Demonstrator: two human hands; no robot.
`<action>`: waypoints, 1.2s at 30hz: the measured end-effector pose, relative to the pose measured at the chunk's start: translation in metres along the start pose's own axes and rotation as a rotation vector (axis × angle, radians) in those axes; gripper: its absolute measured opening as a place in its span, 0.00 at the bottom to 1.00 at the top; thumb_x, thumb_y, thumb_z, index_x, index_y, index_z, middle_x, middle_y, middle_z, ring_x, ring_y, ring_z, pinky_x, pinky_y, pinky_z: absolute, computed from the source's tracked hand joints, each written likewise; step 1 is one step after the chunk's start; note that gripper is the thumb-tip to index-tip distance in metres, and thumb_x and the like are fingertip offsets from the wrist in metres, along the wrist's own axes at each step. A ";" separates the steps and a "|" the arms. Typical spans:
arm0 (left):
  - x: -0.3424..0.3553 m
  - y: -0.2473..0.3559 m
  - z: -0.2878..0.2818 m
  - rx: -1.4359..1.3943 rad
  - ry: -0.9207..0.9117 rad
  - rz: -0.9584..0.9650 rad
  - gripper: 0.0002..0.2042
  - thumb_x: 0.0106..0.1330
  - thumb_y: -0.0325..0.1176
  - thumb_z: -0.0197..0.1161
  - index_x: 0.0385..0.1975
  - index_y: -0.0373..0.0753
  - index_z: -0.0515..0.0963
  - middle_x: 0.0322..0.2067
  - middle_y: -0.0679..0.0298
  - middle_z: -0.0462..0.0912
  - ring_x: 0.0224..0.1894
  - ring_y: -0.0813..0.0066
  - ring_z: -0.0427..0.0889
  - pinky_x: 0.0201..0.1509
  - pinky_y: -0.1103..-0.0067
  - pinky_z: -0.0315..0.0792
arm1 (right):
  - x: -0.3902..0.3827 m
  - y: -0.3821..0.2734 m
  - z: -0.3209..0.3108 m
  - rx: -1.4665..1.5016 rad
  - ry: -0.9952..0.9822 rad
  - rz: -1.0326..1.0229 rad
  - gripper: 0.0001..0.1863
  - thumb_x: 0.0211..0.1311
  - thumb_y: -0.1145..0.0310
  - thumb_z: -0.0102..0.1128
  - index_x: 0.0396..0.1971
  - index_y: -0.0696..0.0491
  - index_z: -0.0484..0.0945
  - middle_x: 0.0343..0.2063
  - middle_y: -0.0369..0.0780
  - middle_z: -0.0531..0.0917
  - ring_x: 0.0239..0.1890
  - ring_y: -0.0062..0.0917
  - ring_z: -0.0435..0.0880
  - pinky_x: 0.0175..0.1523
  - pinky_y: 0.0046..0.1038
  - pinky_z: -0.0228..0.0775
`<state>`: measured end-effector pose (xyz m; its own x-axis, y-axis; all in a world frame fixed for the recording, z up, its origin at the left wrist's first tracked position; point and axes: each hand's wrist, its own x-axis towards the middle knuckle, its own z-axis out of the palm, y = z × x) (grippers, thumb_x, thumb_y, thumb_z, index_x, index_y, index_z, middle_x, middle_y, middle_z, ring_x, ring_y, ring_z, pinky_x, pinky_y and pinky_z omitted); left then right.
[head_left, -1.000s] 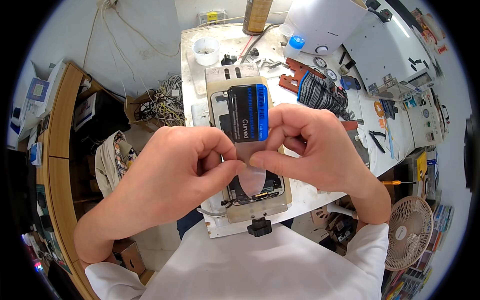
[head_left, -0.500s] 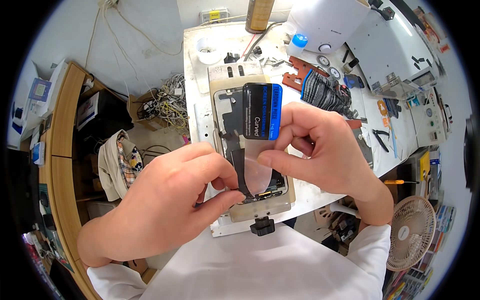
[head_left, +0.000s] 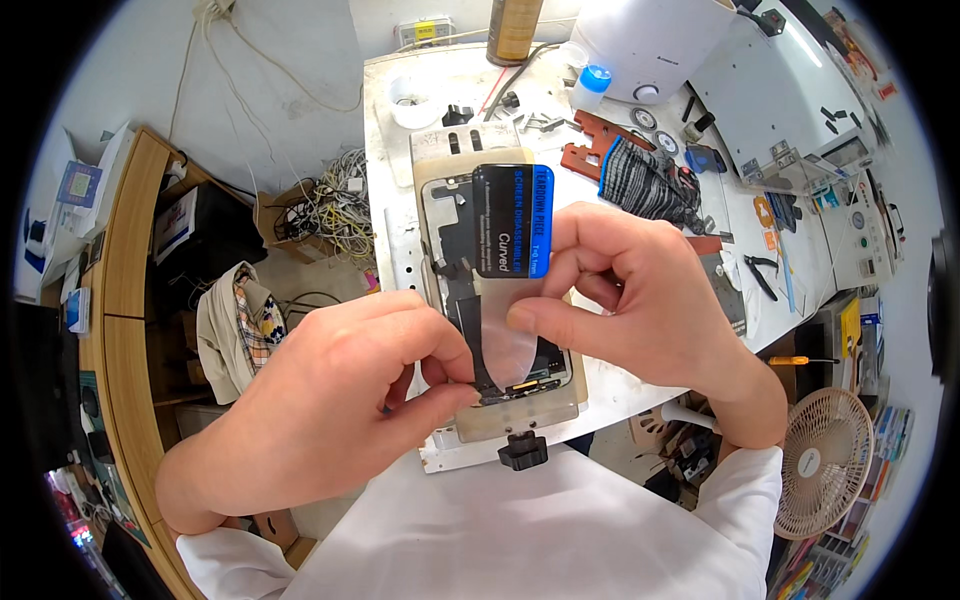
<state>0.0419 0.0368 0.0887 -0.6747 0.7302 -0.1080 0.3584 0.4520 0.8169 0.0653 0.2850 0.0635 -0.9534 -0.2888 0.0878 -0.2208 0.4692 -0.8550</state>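
Observation:
An opened smartphone point(head_left: 447, 215) lies in a beige clamping fixture point(head_left: 470, 145), its dark inner parts facing up. Between the thumb and fingers of my right hand point(head_left: 640, 295) is a thin pry card point(head_left: 505, 235) with a black and blue grip. Its pale, see-through blade, rounded at the tip, reaches over the phone's lower half; whether the tip presses under a part I cannot tell. My left hand point(head_left: 350, 385) is closed in a pinch at the phone's lower left edge, beside a black flat piece point(head_left: 468, 335). What its fingertips grip is hidden.
A black knob point(head_left: 522, 451) sticks out from the fixture's near end. Farther back stand a white tub point(head_left: 412, 100), a blue-capped bottle point(head_left: 592, 85) and a spray can point(head_left: 514, 32). A striped grey glove point(head_left: 648, 183) and black pliers point(head_left: 761, 278) lie to the right.
The pry card and my right hand have shifted slightly to the left in the picture, as has the fixture. My left hand stays pinched near the phone's edge.

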 end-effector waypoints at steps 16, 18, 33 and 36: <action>0.001 -0.001 -0.002 -0.005 -0.013 0.010 0.08 0.58 0.22 0.74 0.34 0.37 0.82 0.27 0.68 0.78 0.24 0.82 0.74 0.24 0.83 0.68 | 0.002 -0.005 0.002 0.050 0.004 0.054 0.12 0.56 0.74 0.73 0.37 0.59 0.79 0.21 0.33 0.85 0.21 0.14 0.67 0.27 0.22 0.62; 0.001 -0.001 -0.002 -0.008 -0.014 0.005 0.08 0.58 0.22 0.74 0.34 0.37 0.82 0.27 0.68 0.78 0.24 0.82 0.75 0.24 0.82 0.68 | 0.003 -0.005 0.002 0.054 0.001 0.059 0.12 0.56 0.74 0.73 0.37 0.59 0.79 0.21 0.33 0.85 0.21 0.14 0.67 0.27 0.22 0.62; 0.001 -0.003 -0.002 -0.001 0.003 0.020 0.07 0.58 0.24 0.75 0.33 0.37 0.82 0.28 0.67 0.79 0.23 0.82 0.74 0.25 0.83 0.68 | 0.003 -0.003 0.004 0.011 -0.012 0.009 0.18 0.55 0.77 0.76 0.46 0.58 0.84 0.22 0.25 0.80 0.21 0.06 0.59 0.27 0.14 0.50; 0.001 -0.002 -0.005 -0.002 0.020 -0.010 0.07 0.61 0.24 0.73 0.35 0.36 0.81 0.27 0.69 0.78 0.24 0.86 0.73 0.26 0.85 0.66 | 0.003 -0.002 0.004 0.007 -0.016 0.010 0.17 0.55 0.77 0.76 0.46 0.58 0.84 0.22 0.25 0.80 0.21 0.05 0.59 0.27 0.14 0.50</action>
<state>0.0372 0.0343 0.0896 -0.6912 0.7151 -0.1043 0.3508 0.4582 0.8167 0.0640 0.2799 0.0638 -0.9521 -0.2975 0.0712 -0.2099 0.4661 -0.8595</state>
